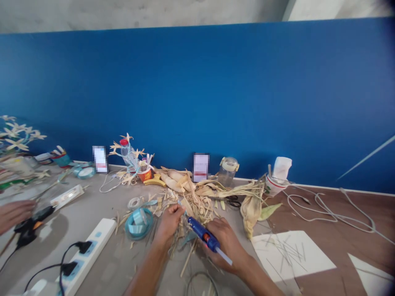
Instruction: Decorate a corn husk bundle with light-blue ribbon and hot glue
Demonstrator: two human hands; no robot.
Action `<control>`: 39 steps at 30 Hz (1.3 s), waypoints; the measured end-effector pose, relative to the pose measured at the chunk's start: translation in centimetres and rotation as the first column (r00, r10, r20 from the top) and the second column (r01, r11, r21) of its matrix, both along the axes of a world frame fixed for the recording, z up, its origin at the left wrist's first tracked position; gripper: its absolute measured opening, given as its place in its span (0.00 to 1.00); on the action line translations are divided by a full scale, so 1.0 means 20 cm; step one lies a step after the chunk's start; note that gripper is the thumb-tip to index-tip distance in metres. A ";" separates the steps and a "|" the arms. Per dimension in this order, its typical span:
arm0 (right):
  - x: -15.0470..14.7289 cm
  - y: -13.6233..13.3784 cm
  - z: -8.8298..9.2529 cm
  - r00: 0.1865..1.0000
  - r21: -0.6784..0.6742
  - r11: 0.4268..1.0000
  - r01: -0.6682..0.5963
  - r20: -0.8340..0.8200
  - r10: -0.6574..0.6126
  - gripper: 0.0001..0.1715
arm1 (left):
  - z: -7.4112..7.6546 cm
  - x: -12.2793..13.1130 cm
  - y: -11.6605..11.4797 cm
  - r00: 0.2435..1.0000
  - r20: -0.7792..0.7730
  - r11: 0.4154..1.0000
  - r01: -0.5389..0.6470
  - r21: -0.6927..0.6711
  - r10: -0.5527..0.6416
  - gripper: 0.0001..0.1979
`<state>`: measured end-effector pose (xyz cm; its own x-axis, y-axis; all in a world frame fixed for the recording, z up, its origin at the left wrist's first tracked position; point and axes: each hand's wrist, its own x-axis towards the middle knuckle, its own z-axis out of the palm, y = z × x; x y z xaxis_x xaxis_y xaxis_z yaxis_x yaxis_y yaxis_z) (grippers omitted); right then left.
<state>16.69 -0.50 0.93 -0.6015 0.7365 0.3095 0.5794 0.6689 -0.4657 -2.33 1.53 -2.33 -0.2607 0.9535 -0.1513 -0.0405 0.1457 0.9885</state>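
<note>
My right hand (226, 242) is closed around a blue glue gun (202, 235), its nozzle pointing up-left toward my other hand. A clear glue stick pokes out of the gun's back end. My left hand (169, 222) pinches a thin strip of dried husk (182, 204) just ahead of the nozzle. Both hands hover over a heap of dried corn husks and straw strips (197, 205) on the grey table (114, 263).
A light-blue ribbon roll (138, 223) lies left of my left hand. A white power strip (88, 257) with black plugs sits at lower left. Another person's hand (14, 214) holds a black glue gun (29, 224) at far left. White cables (324, 209) and paper sheets (291, 253) lie to the right.
</note>
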 end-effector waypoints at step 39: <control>0.14 0.17 -0.06 0.898 0.116 0.917 0.382 0.186 -0.398 0.07 | 0.03 0.02 0.00 0.988 0.155 0.996 0.015 -0.083 -0.002 0.13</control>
<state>19.49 2.96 -0.20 -0.3257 0.9043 0.2759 0.8771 0.3979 -0.2689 -2.00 1.56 -1.63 -0.2200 0.9380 -0.2679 -0.1899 0.2282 0.9549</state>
